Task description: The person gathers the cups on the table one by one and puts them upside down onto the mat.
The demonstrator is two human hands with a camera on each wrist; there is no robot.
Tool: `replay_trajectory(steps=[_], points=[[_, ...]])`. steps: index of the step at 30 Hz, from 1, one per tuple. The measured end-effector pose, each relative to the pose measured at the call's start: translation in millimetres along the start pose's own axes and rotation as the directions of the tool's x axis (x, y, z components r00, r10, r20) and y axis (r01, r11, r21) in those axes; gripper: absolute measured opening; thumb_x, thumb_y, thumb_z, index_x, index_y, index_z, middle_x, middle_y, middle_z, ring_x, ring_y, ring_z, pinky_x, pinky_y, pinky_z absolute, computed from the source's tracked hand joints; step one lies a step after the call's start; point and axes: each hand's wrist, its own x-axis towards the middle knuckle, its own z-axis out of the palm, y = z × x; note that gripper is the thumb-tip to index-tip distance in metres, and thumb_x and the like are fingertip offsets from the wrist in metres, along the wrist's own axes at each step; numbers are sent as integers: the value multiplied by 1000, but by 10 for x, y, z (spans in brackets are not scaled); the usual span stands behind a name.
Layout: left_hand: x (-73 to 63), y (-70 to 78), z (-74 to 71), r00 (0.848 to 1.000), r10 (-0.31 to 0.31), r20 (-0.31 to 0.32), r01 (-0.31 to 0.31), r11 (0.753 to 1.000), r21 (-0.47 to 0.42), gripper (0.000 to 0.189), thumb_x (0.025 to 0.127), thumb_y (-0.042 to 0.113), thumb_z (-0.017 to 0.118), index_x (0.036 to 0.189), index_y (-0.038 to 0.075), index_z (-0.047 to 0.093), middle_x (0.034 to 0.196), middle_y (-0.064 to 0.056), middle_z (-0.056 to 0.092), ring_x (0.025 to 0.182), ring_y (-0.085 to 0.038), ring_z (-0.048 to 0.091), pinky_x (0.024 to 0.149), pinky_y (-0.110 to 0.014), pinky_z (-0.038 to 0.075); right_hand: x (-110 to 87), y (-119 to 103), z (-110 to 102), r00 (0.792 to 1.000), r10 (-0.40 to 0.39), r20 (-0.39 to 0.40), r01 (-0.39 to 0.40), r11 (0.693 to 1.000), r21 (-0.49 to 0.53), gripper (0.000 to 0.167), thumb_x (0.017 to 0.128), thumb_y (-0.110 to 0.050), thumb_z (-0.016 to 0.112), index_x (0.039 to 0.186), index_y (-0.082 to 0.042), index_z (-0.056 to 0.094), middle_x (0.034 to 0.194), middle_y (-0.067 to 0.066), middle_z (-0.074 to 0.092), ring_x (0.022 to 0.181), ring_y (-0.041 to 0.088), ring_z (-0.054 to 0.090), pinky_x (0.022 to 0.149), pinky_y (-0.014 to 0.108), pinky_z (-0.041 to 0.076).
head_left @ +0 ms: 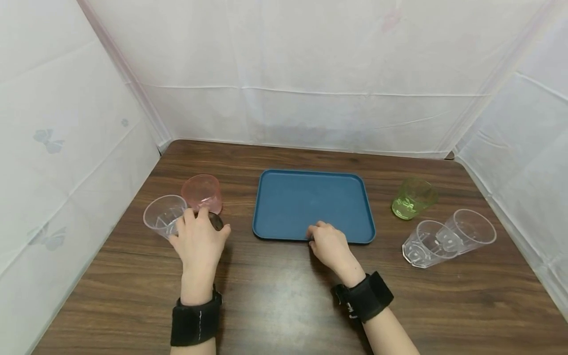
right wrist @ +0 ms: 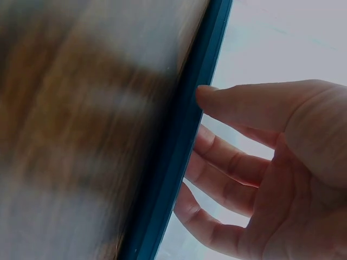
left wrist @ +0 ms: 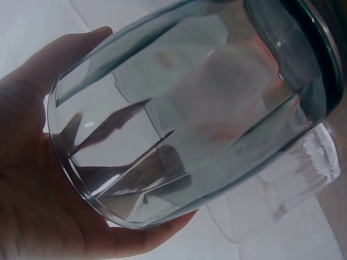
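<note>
At the left of the table, my left hand (head_left: 199,236) holds a grey see-through cup (left wrist: 179,108) from above. In the head view the hand hides most of this cup, and only a dark bit of it shows beside the thumb. A clear cup (head_left: 165,214) stands just left of the fingers, and a pink cup (head_left: 202,192) stands right behind them. My right hand (head_left: 329,244) is at the near rim of a blue tray (head_left: 310,202), its fingers and thumb (right wrist: 244,105) pinching the edge. The tray lies flat on the table.
To the right of the tray stand a green cup (head_left: 412,197) and two clear cups, the nearer one (head_left: 421,246) overlapping the farther one (head_left: 472,234) in view. White sheeting (head_left: 310,118) walls off the back and both sides of the brown wooden table (head_left: 275,296).
</note>
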Motion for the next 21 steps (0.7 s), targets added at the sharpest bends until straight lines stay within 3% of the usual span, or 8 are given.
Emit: replay_trajectory(steps=[21], points=[[-31, 88, -58, 998, 53, -34, -54, 998, -22, 52, 75, 33, 67, 116, 4, 55, 116, -23, 47, 110, -45, 40, 79, -64, 32, -181, -110, 35, 999, -31, 21, 31, 999, 13, 8, 80, -7, 67, 83, -15, 63, 77, 2, 53, 70, 19, 54, 55, 28, 44]])
